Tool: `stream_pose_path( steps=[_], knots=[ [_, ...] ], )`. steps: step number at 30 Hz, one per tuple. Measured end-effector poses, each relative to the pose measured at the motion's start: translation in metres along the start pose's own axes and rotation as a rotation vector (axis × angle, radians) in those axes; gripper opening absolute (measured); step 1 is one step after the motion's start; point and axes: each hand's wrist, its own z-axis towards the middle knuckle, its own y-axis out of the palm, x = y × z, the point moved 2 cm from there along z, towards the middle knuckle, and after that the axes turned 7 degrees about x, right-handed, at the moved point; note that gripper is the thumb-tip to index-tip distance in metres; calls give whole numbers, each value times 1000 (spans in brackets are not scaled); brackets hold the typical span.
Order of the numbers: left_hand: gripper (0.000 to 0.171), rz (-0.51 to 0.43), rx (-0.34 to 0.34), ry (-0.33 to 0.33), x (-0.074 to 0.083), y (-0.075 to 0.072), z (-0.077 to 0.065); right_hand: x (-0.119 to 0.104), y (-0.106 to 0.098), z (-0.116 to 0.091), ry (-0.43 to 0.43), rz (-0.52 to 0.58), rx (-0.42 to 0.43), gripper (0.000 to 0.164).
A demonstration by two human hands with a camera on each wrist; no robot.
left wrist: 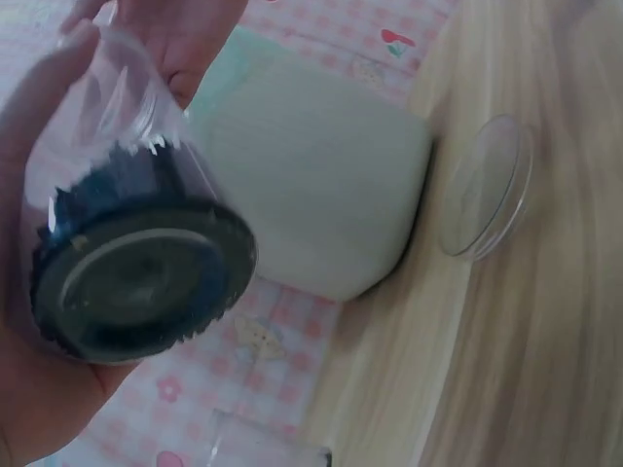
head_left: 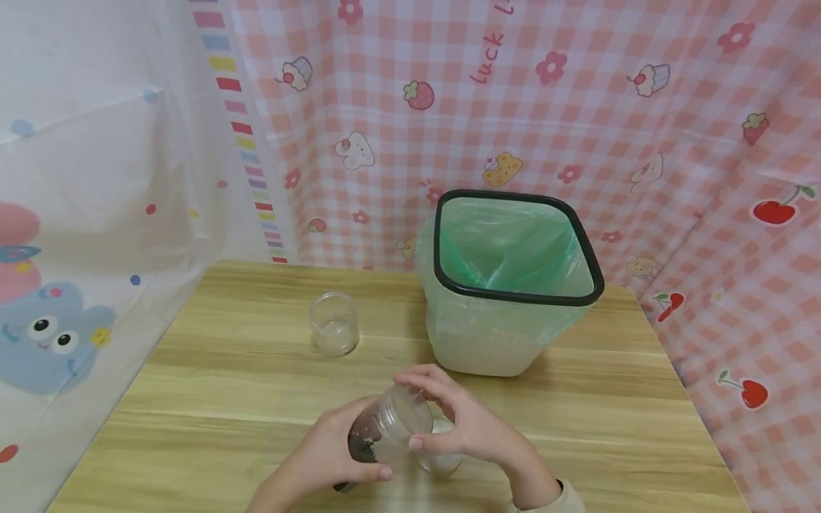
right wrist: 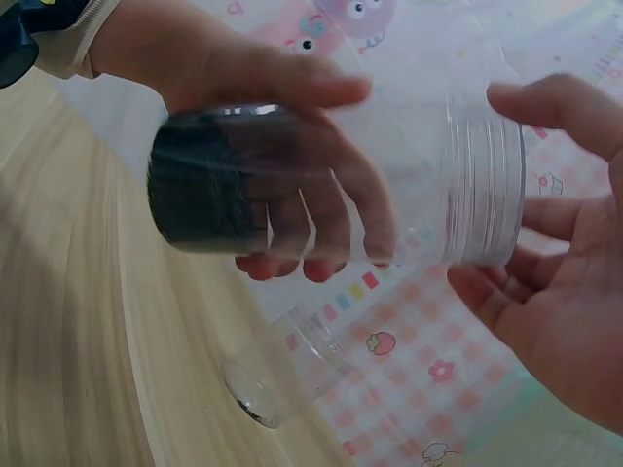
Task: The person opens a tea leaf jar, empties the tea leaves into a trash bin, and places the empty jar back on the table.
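Observation:
My left hand (head_left: 327, 445) grips a clear plastic jar (right wrist: 414, 146) around its side, the fingers wrapped across it. Dark contents with a ragged edge (left wrist: 146, 263) fill the closed end. The jar is tilted, its threaded mouth toward my right hand (head_left: 468, 420). Thumb and fingertips of the right hand hold the jar at opposite sides of its threaded rim. On the table below the right hand lies a clear round lid (left wrist: 487, 190), partly hidden in the head view. A second clear jar (head_left: 335, 328) stands on the table to the left, farther back.
A pale bin (head_left: 487, 349) with a black rim and a green liner bag stands at the back right of the wooden table (head_left: 218, 399). Pink checked cloth (head_left: 385, 64) hangs behind and at the right, with a white printed sheet (head_left: 96, 142) at the left.

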Motion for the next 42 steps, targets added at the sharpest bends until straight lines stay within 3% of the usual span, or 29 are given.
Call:
stream_pose_path(
  steps=[5,8,12,15,18,21,27,30,33,42],
  knots=[
    [72,-115,-81,1,1,-3,0,-3,-1,0,-76,25,-83,65],
    [72,-112,-66,-25,1,-4,0,-3,-2,1,-76,17,-83,67],
    [75,35,67,-94,-1,-2,1,2,-2,3,-12,-8,31,64],
    [78,186,204,-112,-2,0,4,7,-2,5,124,-37,170,60],
    [80,296,314,-59,-3,2,6,10,1,7,277,-68,270,60],
    [82,393,381,35,-6,5,9,12,6,9,382,-88,319,62],
    [82,531,447,189,-8,10,11,13,12,13,442,-145,359,63],
    [82,530,442,207,-8,11,10,14,13,12,429,-154,368,62],
    [82,491,407,175,-7,10,9,14,12,11,395,-152,355,59],
    [80,217,188,-20,-2,3,3,9,5,7,192,-128,185,58]
  ],
)
